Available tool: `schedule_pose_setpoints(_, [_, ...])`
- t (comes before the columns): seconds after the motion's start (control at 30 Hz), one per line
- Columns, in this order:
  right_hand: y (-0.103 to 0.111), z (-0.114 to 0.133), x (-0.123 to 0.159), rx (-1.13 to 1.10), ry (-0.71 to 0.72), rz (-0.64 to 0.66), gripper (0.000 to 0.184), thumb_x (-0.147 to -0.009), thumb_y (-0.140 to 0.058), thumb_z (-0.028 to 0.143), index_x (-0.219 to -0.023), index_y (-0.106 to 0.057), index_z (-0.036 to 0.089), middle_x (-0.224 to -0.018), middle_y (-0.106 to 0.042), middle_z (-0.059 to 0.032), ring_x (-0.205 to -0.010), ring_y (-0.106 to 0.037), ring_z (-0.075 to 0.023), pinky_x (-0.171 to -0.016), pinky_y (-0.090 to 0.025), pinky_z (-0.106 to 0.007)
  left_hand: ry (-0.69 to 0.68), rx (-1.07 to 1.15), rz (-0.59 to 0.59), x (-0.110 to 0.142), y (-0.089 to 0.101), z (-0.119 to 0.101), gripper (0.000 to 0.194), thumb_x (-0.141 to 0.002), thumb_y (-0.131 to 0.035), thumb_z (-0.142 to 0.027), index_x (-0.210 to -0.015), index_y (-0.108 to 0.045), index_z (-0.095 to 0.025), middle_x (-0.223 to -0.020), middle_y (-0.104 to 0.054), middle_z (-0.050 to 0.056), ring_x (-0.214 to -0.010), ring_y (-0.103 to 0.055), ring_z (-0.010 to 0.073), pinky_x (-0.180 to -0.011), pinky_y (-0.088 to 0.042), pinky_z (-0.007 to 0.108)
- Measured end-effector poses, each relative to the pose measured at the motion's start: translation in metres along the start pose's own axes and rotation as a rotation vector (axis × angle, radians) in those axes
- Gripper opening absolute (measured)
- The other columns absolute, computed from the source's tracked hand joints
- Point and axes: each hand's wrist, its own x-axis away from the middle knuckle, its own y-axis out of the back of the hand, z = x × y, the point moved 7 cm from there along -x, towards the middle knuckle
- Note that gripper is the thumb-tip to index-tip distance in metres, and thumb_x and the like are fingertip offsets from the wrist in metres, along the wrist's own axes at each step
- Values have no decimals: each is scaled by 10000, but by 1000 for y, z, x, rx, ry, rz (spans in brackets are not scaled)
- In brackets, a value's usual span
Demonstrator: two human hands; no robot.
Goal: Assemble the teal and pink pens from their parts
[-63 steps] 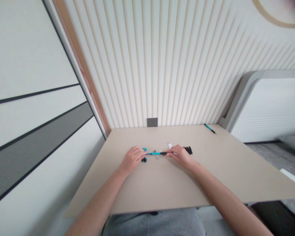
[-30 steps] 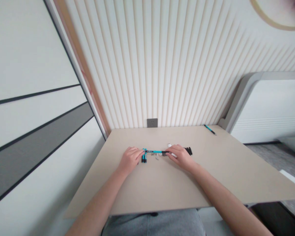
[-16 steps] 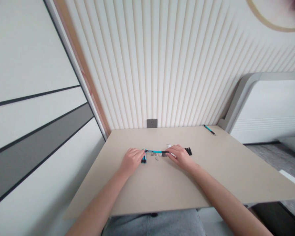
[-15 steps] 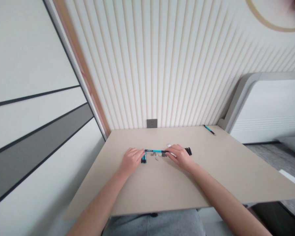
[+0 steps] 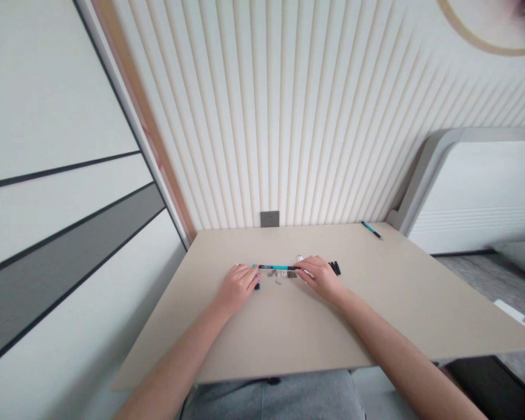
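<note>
A blue and black pen (image 5: 280, 268) lies level between my two hands, just above the small parts on the table. My right hand (image 5: 320, 275) is closed around its black right end. The fingers of my left hand (image 5: 238, 286) are closed at its left end, with the fingertips pressed together there. Partly hidden under my left hand are blue and black pen barrels (image 5: 257, 286). Small grey and clear pieces (image 5: 276, 273) are scattered beneath the pen, too small to name. Several black tube-shaped parts (image 5: 335, 268) lie just beyond my right hand.
Toward the table's (image 5: 280, 332) back right corner lies another blue and black pen (image 5: 371, 230). A small white piece (image 5: 300, 258) sits behind my right hand. The ribbed wall with a dark socket (image 5: 270, 219) borders the table's back edge.
My left hand has shifted slightly and now covers more of the blue and black barrels. The pen stays between both hands, and my right hand has hardly moved.
</note>
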Motion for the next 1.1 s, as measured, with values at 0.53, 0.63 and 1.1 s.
schedule_pose_setpoints(0.53, [6, 6, -3, 6, 1, -4, 207, -971, -482, 301, -1041, -654, 209, -925, -708, -70, -858, -625, -185, -796, -448, -331, 85, 176, -8, -1, 14, 17, 348, -936, -541, -355, -1229, -580, -172, -924, -695, 82, -849, -644, 190, -794, -521, 341])
schedule_pose_setpoints(0.63, [3, 7, -3, -12, 13, 21, 201, -967, -483, 285, -1047, -651, 208, -943, -705, -74, -875, -627, -190, -795, -458, -334, 43, 179, 22, -2, 10, 13, 261, -962, -493, -332, -1123, -631, -180, -909, -697, 75, -836, -639, 185, -779, -518, 331])
schedule_pose_setpoints(1.1, [3, -4, -2, -18, 9, 34, 222, -962, -483, 314, -1024, -668, 209, -937, -687, -80, -895, -608, -202, -814, -473, -356, 80, 201, -16, -3, 14, 13, 314, -952, -511, -308, -1232, -547, -171, -875, -687, 53, -806, -645, 171, -792, -523, 325])
